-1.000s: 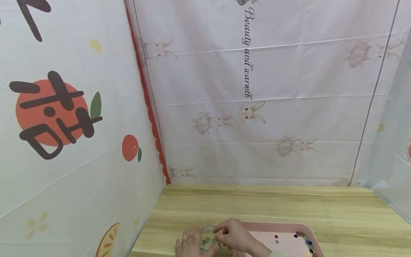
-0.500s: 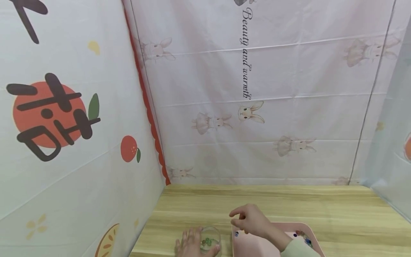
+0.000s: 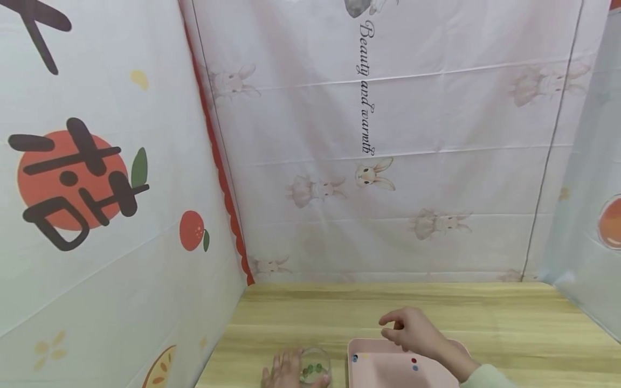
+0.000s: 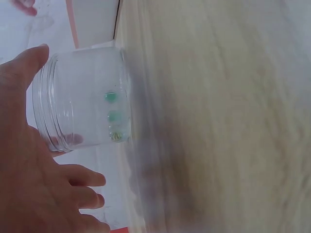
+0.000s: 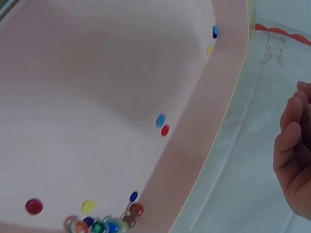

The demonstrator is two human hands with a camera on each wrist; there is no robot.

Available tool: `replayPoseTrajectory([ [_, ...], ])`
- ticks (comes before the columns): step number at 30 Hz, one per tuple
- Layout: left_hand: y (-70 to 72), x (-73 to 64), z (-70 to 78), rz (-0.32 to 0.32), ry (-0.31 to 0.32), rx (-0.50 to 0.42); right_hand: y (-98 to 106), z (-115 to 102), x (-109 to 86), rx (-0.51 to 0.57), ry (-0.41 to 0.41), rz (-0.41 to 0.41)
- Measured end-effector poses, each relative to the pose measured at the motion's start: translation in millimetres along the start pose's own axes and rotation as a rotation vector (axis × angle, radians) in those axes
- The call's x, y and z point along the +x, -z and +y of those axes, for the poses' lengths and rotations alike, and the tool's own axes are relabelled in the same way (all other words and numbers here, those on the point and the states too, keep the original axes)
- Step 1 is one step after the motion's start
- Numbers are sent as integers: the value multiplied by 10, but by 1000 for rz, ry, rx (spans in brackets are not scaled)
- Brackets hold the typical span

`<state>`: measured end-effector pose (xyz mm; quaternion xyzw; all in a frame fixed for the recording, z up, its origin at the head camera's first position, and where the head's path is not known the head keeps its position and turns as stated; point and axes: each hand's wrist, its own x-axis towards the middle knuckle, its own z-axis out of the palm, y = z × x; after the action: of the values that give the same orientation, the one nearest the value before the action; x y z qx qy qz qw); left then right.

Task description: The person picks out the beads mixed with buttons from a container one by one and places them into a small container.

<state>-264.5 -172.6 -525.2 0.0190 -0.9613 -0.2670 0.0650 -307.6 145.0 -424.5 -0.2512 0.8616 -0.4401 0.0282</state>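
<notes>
A clear glass jar (image 3: 322, 357) stands upright on the table, left of a pink tray (image 3: 383, 374). Several green marbles (image 4: 111, 96) lie on its bottom. My left hand (image 3: 285, 371) holds the jar near its mouth; in the left wrist view the thumb is on one side and a finger on the other. Over the far part of the tray hovers my right hand (image 3: 411, 330), with thumb and forefinger apart and nothing visible between them. In the right wrist view, a row of glass marbles (image 5: 99, 227) and several small coloured discs, such as a yellow one (image 5: 88, 206), lie in the tray.
A blue disc (image 5: 161, 121) and a red disc (image 5: 165, 130) lie close together near the tray's wall (image 5: 204, 116). Another blue piece (image 5: 215, 31) sits by a corner. Printed cloth (image 3: 310, 237) hangs behind and beside the wooden table (image 3: 388, 293).
My right hand has left the jar's mouth and moved right, over the tray. The left hand stays at the jar. The head view has shifted slightly.
</notes>
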Motion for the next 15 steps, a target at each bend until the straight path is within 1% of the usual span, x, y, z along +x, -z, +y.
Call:
replayPoseTrajectory([
  [9,2,-13,-6,9,7,-5,234,231,-198,-42,-62,12],
  [13,4,-12,-10,13,8,-3,343,288,-274,-111,-68,49],
  [15,3,-8,-14,15,5,-1,391,314,-312,-136,-78,53],
])
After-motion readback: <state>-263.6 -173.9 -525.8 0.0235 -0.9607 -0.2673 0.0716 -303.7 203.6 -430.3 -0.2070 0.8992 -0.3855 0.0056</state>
